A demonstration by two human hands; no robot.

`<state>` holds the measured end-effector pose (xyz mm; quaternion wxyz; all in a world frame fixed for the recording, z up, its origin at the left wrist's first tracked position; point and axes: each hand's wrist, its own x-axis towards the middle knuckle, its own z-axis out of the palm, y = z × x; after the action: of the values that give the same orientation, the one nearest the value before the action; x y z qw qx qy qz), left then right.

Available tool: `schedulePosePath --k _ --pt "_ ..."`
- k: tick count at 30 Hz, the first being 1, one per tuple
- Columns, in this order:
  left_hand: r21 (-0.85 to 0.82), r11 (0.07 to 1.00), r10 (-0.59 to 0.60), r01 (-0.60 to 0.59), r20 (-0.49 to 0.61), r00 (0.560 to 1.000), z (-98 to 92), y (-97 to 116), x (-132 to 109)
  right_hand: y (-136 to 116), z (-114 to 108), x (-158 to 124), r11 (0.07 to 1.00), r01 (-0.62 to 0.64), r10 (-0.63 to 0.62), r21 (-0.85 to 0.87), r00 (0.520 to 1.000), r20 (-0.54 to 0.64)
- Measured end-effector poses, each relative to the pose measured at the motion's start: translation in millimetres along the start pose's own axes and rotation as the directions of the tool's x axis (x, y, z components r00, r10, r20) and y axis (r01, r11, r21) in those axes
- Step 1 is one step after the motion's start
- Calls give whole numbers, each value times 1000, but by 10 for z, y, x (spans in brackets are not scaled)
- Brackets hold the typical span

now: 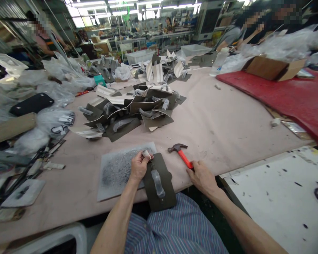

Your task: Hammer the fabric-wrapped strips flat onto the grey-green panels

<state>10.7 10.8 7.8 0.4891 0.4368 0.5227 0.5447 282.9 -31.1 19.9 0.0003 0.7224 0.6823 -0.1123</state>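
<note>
My right hand (202,176) is closed round the end of a claw hammer (184,157) with a red handle, its head low over the table or on it. In my left hand (139,165), finger and thumb pinch a small whitish piece (146,153) whose kind I cannot make out. Beneath that hand a grey pitted plate (113,173) lies flat. A dark olive panel (165,176) overlaps the plate's right side and hangs over the table edge towards my lap. Clear plastic wraps the handle (158,183) on this panel.
Similar dark panels (132,106) with plastic-wrapped handles lie heaped beyond the plate. Plastic bags (55,120) crowd the left side. A red sheet (281,95) with an open cardboard box (274,68) lies at right, and a white board (278,194) adjoins the table. Other people are in the background.
</note>
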Motion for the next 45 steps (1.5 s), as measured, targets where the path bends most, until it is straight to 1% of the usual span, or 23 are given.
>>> schedulePosePath --k 5,9,11,12,14,16,18,20,22,24,25,27,28,29,31,33,34,36,38,39,40,42,45 --pt "18 1000 -4 4 1 1000 6 3 -1 11 64 55 1000 20 -21 17 999 44" --pt "15 1000 -9 9 -3 1000 13 -19 5 56 38 124 997 55 -60 59 995 74" --pt "30 1000 3 -3 9 1000 13 -31 10 77 -13 157 990 36 -49 139 995 88" --pt "39 999 10 -11 21 1000 10 -35 11 78 -47 175 970 -5 -25 244 992 121" --pt "72 997 35 -38 50 998 0 -36 4 48 -120 210 841 -144 1 521 964 264" --pt "149 985 76 -88 88 993 -11 -24 -18 -28 -189 238 641 -293 -55 709 904 424" --pt "246 957 126 -152 120 985 -15 2 -56 -146 -262 244 525 -369 -126 767 857 499" --pt "310 930 164 -198 132 978 -8 34 -96 -285 -368 217 466 -387 -152 796 851 502" --pt "337 917 180 -216 135 974 7 62 -126 -424 -525 154 398 -322 -157 859 899 410" --pt "349 912 179 -217 139 974 20 76 -138 -538 -707 71 419 -87 -142 904 977 160" --pt "353 910 177 -216 141 974 23 76 -138 -581 -787 30 477 67 -137 876 991 0" --pt "354 909 179 -219 141 974 21 66 -132 -630 -887 -37 649 310 -195 695 951 -241" --pt "353 909 180 -219 140 974 17 56 -128 -637 -904 -58 727 378 -259 574 924 -281" --pt "356 908 181 -220 141 973 12 47 -126 -633 -905 -69 784 422 -336 454 905 -261" --pt "372 901 178 -223 149 973 3 33 -126 -607 -906 -59 837 482 -469 260 876 -114" --pt "374 900 175 -223 158 972 -2 32 -130 -587 -986 -27 853 491 -498 178 867 -6" --pt "363 905 174 -221 159 972 -4 39 -130 -589 -1069 -13 861 473 -478 189 878 -20" --pt "318 925 164 -207 156 974 -9 62 -117 -631 -1302 -1 852 433 -398 294 901 -174" --pt "273 946 135 -176 162 977 -22 87 -81 -704 -1538 -10 772 435 -291 463 890 -351" --pt "255 954 115 -157 173 978 -31 94 -56 -739 -1624 -20 710 448 -254 543 882 -397" --pt "237 962 95 -139 184 978 -42 97 -29 -768 -1673 -31 652 453 -232 608 883 -409" --pt "198 975 64 -104 199 978 -64 85 19 -796 -1651 -51 585 425 -240 691 904 -352" --pt "142 988 35 -62 184 982 -86 44 56 -773 -1394 -56 569 324 -263 755 942 -206"
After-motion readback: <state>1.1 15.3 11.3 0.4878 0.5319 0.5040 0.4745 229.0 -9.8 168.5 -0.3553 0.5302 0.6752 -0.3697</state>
